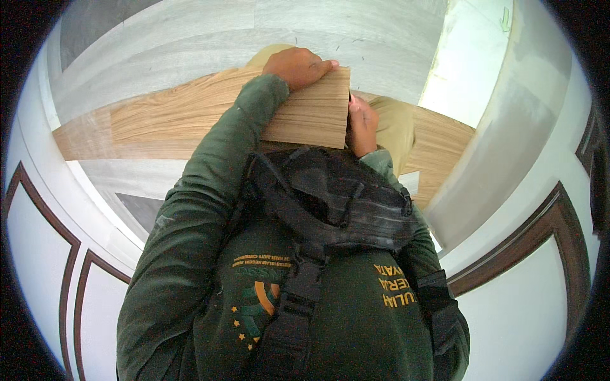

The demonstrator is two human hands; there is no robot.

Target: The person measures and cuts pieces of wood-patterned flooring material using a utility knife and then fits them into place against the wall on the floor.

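Observation:
A wood-grain floor plank (311,114) is held up in front of my chest, its cut end toward the right. My left hand (298,68) is closed over its far edge, with the thumb lying along the top near the far right corner. Close against the plank's right end is my right hand (363,125), its fingers bent and pressed together. A small dark bit shows by its fingertips, but I cannot make out what it holds. The plank hides its underside and some of my left fingers.
Underneath runs a brown wood-grain floor strip (445,136), bordered by pale grey planks (210,32). My khaki-clad knee (395,127) is beside the right hand. A white panel (467,57) lies at the far right. White walls with brown moulding (540,235) flank both sides.

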